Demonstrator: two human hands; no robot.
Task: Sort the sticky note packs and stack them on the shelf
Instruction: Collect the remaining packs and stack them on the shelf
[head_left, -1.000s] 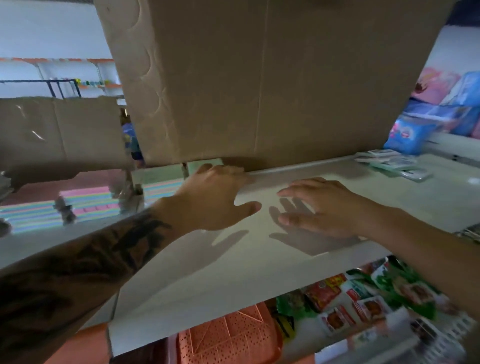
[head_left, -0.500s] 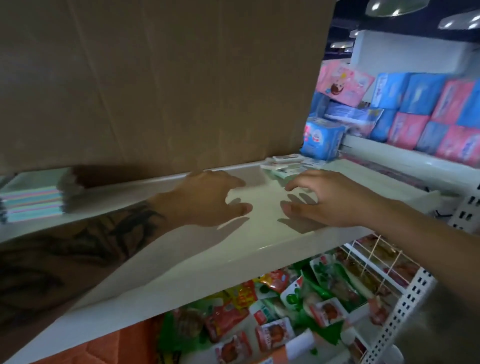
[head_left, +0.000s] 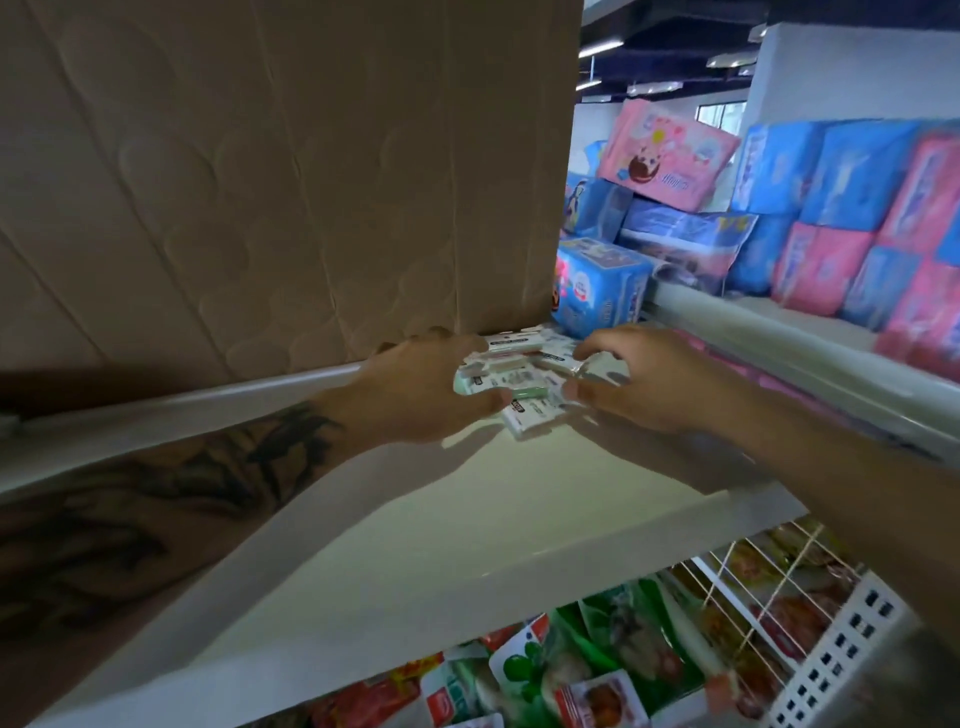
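left hand (head_left: 415, 389) cups the loose packs (head_left: 524, 379) lying between both hands on the shelf (head_left: 519, 519); right hand (head_left: 649, 384), fingers curled, closes on their other side. gathering step, it seems; next, squeeze together and lift.

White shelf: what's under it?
Under the white shelf, a lower level holds red and green snack packets and, to the right, a wire rack with more packets. The shelf board covers whatever lies further back.
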